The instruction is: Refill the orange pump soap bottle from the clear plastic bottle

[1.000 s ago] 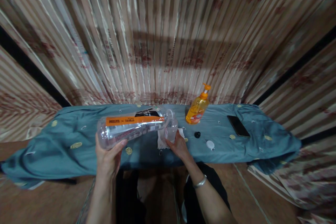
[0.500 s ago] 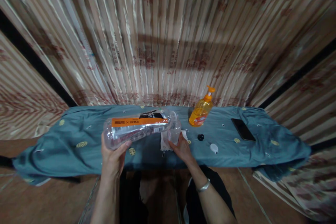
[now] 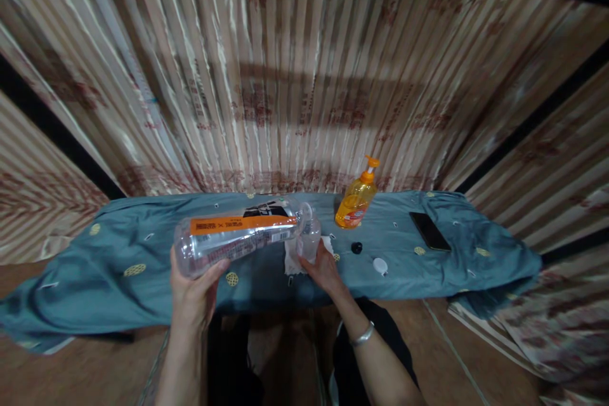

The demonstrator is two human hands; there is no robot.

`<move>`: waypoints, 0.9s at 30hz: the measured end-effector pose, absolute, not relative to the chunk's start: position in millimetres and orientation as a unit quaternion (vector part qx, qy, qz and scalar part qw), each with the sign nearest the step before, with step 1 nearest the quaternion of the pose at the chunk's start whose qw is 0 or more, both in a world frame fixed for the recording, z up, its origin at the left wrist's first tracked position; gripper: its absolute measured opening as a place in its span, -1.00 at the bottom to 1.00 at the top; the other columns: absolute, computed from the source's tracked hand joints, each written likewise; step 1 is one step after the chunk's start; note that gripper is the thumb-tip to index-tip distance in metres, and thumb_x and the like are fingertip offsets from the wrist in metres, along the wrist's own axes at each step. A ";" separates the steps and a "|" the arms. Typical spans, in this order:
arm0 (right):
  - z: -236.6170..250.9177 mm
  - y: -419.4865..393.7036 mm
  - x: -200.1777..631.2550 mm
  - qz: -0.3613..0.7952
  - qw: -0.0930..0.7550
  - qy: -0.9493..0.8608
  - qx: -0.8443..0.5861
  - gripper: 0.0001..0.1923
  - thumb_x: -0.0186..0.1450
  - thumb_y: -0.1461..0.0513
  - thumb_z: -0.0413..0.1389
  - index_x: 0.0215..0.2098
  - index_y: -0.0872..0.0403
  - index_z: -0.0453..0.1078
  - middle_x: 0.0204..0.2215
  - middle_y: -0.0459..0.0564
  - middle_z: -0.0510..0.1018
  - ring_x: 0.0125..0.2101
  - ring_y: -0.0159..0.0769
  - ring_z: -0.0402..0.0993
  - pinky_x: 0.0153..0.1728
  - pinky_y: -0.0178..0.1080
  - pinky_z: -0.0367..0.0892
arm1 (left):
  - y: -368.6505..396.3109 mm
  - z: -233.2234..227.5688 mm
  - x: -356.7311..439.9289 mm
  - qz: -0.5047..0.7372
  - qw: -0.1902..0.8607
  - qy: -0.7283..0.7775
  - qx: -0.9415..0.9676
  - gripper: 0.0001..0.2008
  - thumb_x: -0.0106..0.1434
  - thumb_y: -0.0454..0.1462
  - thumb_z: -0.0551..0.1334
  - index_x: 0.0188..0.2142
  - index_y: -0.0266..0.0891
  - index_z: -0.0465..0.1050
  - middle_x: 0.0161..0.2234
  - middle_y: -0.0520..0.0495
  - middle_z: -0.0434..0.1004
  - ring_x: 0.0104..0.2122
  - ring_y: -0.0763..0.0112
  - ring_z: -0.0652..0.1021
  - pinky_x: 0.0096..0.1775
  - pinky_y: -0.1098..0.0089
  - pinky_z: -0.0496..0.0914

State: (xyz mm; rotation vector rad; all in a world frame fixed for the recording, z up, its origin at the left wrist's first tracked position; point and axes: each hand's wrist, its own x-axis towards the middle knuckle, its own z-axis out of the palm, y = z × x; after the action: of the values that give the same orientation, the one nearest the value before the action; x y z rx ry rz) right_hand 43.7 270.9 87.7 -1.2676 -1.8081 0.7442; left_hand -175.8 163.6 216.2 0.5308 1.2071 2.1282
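Two hands were at work in the single head view. The left hand was closed around the base of a large clear plastic bottle with an orange label band, fingers wrapped under it and thumb over the near side. The bottle was held on its side above the table, neck pointing toward 3 o'clock and dipped slightly. Its mouth met the top of a small clear bottle standing upright on a white cloth. The right hand, a metal bangle on its wrist, was cupped against the near side of the small bottle, fingers curled partly round its lower body.

Whether liquid was passing between the two could not be told. By the lie of the bottles, the step in hand was judged to be decanting from the large bottle into the small one. The next move would call for a steady tilt of the large bottle, mouth kept over the small opening, and a firm brace on the small bottle.

At 2 o'clock from the small bottle stood an orange pump dispenser. A black cap and a white cap lay at 3 o'clock, a dark phone farther right, all on the blue patterned tablecloth.
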 end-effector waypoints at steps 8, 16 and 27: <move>87.0 271.9 46.0 0.285 0.380 -0.721 -0.504 -0.41 0.25 0.17 0.23 0.23 0.08 0.28 0.05 0.18 0.61 0.05 0.05 0.59 0.07 0.05 0.48 | 164.6 220.4 -174.5 0.809 0.312 0.455 0.205 -0.15 -0.41 -0.35 0.59 -0.01 -0.11 0.51 -0.13 -0.01 0.55 -0.20 0.32 0.55 -0.08 0.30 0.49; 86.5 272.0 46.4 0.286 0.384 -0.721 -0.500 -0.42 0.26 0.14 0.23 0.21 0.08 0.29 0.06 0.19 0.61 0.04 0.05 0.60 0.06 0.06 0.49 | 163.2 222.9 -172.3 0.808 0.311 0.452 0.214 -0.16 -0.38 -0.35 0.58 0.00 -0.09 0.50 -0.12 -0.02 0.55 -0.15 0.27 0.55 -0.04 0.25 0.48; 88.3 272.4 46.5 0.280 0.385 -0.719 -0.506 -0.39 0.22 0.17 0.26 0.21 0.07 0.30 0.03 0.17 0.63 0.02 0.03 0.61 0.04 0.01 0.51 | 164.2 215.0 -175.5 0.806 0.304 0.459 0.217 -0.17 -0.36 -0.35 0.57 0.01 -0.10 0.50 -0.11 -0.01 0.55 -0.16 0.29 0.55 -0.04 0.27 0.47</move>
State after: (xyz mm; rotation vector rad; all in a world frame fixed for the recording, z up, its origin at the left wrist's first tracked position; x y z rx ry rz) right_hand 46.5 272.4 88.3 -1.2897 -1.8304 0.7142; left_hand -175.5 164.2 215.0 0.5760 1.2145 2.1349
